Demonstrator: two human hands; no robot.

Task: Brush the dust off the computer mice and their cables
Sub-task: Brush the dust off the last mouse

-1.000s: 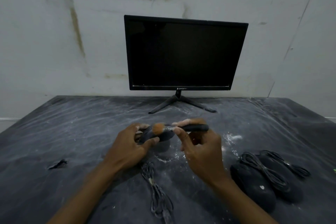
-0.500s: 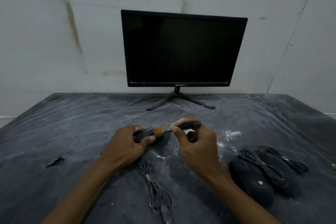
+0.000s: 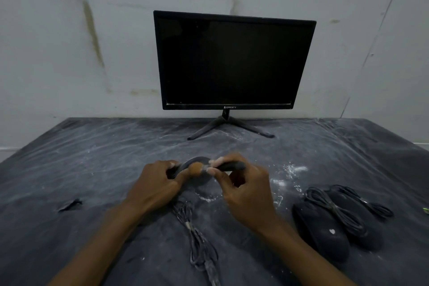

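Readable in white on the lower bezel of the black monitor (image 3: 234,60), centred just above the stand: "QWERTY", with a small white emblem directly to its left. On the back of the nearer black mouse (image 3: 321,232) lying at the right of the table, a small pale heart-shaped mark, without letters. Nothing else legible: no lettering made out on the second mouse (image 3: 358,223) beside it, on the bundled cables, on the brush, or on the stained wall behind
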